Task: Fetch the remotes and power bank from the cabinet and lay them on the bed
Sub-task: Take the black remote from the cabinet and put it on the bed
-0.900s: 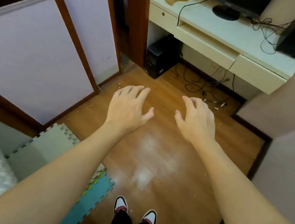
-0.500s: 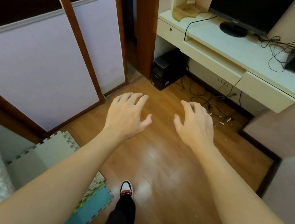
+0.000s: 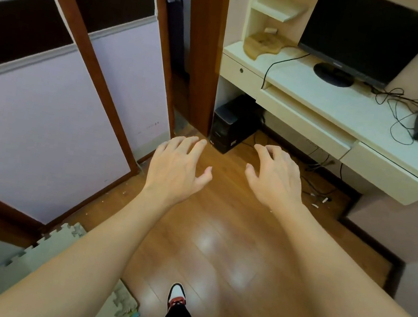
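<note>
Both hands are held out palm-down over the wooden floor, apart from each other and touching nothing. The left hand is spread wide, fingers loosely curved, and nothing is held in it; the right hand is likewise spread and empty, its fingertips bent slightly downward. One foot in a red, white and black shoe is seen on the floor below the forearms. To the left, sliding cabinet doors with brown frames and pale panels are seen, and a foam puzzle mat lies at their base. Ahead and to the right, a cream bench carries a dark monitor, a tangle of black cables and a black box at the far right edge. A black computer tower stands on the floor under the bench. The remotes and power bank are not visible in this view; their position cannot be told.
</note>
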A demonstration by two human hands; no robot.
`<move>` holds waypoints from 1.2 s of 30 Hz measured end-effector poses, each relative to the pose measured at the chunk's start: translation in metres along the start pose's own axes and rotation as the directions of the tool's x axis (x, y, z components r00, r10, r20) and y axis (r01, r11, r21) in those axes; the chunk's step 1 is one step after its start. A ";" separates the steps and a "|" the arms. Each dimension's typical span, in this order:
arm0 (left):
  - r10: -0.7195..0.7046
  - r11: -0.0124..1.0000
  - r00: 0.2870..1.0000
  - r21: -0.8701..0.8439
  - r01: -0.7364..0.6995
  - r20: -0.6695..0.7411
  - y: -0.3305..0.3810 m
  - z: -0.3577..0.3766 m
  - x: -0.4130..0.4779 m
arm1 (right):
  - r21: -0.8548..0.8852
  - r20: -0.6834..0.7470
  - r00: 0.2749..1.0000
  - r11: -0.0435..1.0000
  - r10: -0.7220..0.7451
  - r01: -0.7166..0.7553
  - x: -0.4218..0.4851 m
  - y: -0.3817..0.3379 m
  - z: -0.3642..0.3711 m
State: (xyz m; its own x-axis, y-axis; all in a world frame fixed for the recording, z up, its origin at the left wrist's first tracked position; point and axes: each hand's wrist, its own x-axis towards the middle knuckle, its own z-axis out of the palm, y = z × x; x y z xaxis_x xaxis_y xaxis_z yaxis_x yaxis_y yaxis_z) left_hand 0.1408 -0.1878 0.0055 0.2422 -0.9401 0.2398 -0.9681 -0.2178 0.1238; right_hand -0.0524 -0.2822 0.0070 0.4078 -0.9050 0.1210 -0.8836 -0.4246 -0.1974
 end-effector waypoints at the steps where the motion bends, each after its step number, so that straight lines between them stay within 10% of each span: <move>1: 0.000 1.000 1.000 -0.005 0.000 0.004 -0.009 0.001 0.014 | -0.002 -0.011 1.000 1.000 0.003 -0.003 0.016 -0.006 0.000; 36: -0.040 0.999 0.999 0.002 0.040 0.023 -0.071 0.115 0.498 | 0.050 0.036 0.999 0.998 -0.033 0.031 0.516 0.037 0.055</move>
State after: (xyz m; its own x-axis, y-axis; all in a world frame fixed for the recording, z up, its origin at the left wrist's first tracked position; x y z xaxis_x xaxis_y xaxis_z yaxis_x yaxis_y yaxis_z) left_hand 0.3232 -0.6709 0.0051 0.2794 -0.9363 0.2127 -0.9577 -0.2560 0.1311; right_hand 0.1379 -0.7667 0.0090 0.4446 -0.8910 0.0918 -0.8579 -0.4531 -0.2423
